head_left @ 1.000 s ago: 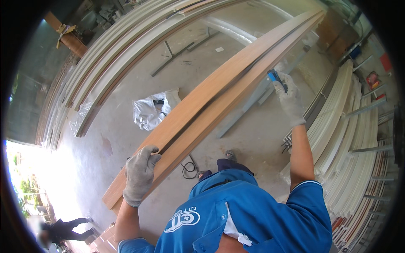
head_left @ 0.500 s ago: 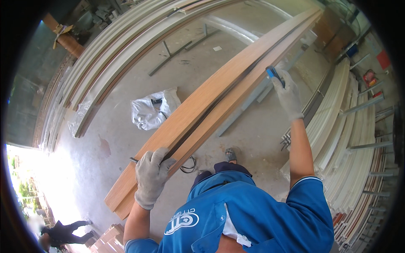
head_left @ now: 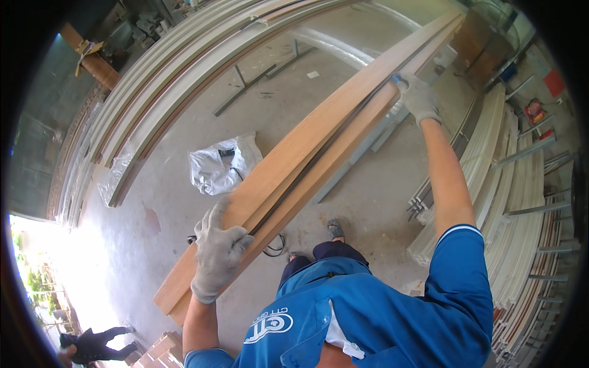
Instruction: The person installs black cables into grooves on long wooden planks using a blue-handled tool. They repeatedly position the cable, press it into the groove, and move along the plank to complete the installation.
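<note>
We see a pair of long, tan, wood-grained boards [head_left: 319, 132] running diagonally across the view, from the lower left up to the upper right, with a narrow dark strip [head_left: 300, 176] along the line between them. They lie above a grey concrete floor [head_left: 294, 208], and a straight grey metal bar [head_left: 343, 175] shows below their near side.

Toward the lower end of the boards, we find the left hand [head_left: 218, 251] in a pale grey work glove. It is partly open, laid over the wood with fingers toward the far edge and thumb by the dark strip; whether it clasps the boards or only rests on them, we cannot tell.

Toward the upper end we see the right hand [head_left: 418, 98], gloved alike, its fingers curled closed around a small blue hand tool [head_left: 400, 81], mostly hidden by the glove. The tool sits at the dark strip; we cannot tell whether its tip touches.

Beyond the boards we notice a crumpled white plastic bag [head_left: 205, 168] on the floor. Long white-and-brown profiles [head_left: 184, 67] lie at the upper left, and stacked cream-white profiles [head_left: 503, 227] fill the right side. At the lower left, we see another person in dark clothes [head_left: 92, 345].
</note>
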The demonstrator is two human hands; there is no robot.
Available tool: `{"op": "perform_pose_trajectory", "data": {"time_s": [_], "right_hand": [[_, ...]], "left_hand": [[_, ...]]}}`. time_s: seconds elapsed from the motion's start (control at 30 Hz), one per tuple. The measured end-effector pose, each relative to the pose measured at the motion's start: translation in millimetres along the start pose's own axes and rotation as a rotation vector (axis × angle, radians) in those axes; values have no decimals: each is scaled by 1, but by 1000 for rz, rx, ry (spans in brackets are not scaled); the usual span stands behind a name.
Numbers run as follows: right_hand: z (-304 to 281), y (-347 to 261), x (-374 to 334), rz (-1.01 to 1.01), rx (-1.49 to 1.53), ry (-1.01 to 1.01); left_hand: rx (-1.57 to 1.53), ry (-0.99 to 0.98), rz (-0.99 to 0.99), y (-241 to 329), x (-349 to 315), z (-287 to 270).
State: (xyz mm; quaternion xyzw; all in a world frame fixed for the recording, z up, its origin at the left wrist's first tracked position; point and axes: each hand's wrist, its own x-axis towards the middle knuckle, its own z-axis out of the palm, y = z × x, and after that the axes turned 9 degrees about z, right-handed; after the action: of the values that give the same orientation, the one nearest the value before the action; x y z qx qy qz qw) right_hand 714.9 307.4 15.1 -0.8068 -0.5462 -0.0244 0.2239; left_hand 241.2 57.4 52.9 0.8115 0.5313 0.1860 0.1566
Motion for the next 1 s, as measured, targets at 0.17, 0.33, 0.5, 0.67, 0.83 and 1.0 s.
{"op": "perform_pose_trajectory", "data": {"time_s": [0.17,0.33,0.5,0.67,0.83,1.0], "right_hand": [[-8,-33,-57,-109,-92,42],[-27,-76,-140,-243,-73,-41],[-38,-126,-238,-344,38,-143],[-44,-148,-305,-398,125,-222],[-59,-131,-293,-394,426,-198],[-64,-90,-263,-352,529,-163]], "left_hand": [[-29,33,56,-4,2,7],[-39,96,96,-6,-1,12],[-73,129,109,-11,1,18],[-28,164,248,-14,-2,12],[-88,-16,77,-47,-32,-30],[-329,-19,-129,-114,-109,-92]]}}
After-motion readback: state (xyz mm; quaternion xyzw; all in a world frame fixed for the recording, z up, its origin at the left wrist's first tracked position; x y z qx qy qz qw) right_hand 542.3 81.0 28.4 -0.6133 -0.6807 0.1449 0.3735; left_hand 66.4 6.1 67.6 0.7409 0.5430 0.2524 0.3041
